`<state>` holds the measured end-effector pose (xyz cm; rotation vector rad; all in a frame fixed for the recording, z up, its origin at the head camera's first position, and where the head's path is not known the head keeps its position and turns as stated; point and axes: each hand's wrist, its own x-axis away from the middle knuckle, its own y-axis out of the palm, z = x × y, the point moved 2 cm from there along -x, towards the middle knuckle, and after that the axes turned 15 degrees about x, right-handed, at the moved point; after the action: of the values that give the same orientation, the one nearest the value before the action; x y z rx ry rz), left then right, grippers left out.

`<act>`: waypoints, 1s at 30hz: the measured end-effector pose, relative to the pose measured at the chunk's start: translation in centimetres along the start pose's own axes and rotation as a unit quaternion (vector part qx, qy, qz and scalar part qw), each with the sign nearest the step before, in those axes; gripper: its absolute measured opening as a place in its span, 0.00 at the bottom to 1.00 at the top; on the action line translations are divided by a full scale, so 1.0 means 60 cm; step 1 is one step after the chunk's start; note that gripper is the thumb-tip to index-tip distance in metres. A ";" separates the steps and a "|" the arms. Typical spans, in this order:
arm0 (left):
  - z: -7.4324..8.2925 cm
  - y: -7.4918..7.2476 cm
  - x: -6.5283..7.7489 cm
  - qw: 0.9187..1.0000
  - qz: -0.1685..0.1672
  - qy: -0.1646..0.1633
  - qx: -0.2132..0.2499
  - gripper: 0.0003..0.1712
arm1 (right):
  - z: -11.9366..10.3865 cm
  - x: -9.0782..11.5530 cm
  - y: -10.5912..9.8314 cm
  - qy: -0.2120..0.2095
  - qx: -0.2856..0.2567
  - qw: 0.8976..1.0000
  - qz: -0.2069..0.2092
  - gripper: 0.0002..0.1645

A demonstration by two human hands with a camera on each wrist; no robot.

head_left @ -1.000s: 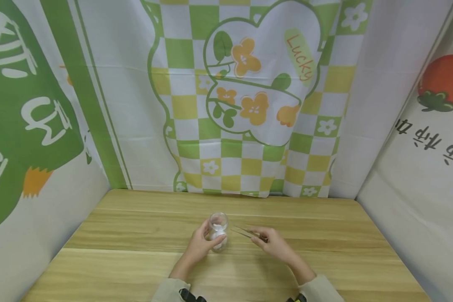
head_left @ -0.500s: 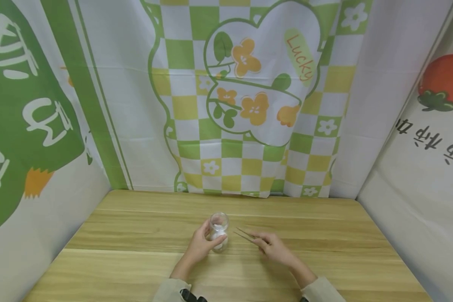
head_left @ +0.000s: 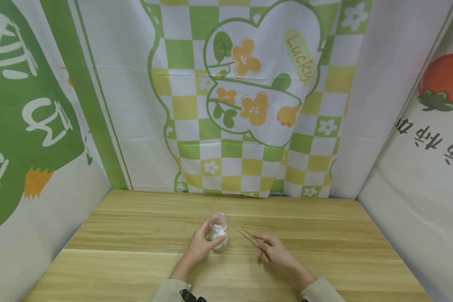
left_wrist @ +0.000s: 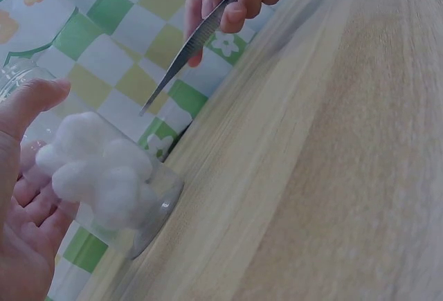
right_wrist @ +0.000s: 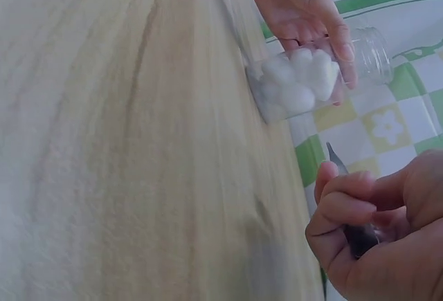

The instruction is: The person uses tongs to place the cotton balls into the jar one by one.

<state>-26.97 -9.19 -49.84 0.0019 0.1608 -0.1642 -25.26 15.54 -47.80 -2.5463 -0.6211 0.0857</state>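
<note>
In the head view my left hand [head_left: 198,247] grips a clear glass jar [head_left: 219,230], thumb across its near side and fingers round the far side. The jar stands upright on the table with no lid on. White cotton balls [left_wrist: 104,169] fill its lower part, as the left wrist view shows. To the right of the jar, my right hand [head_left: 274,249] holds metal tweezers [head_left: 249,238] above the table. Their tips point toward the jar, a short way off from it, with nothing between them. Curled fingers hide the tweezers' rear end in the right wrist view [right_wrist: 360,239].
A wooden table [head_left: 143,222] lies under both hands. Behind it hangs a green, white and yellow checked curtain [head_left: 226,163]. Printed cloth walls [head_left: 419,201] close in the left and right sides.
My right hand has shifted its fingers along the tweezers, and the tips have drawn a little to the right, away from the jar. The left hand and jar have stayed put.
</note>
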 end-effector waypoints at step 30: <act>0.003 0.001 0.000 1.000 0.008 -0.007 0.002 0.45 | 0.027 0.010 0.001 0.170 -0.222 0.960 0.013 0.31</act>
<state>-26.92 -9.12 -49.65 0.0058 0.1456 -0.1487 -24.99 16.53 -49.17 -2.8967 -0.5114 -0.5297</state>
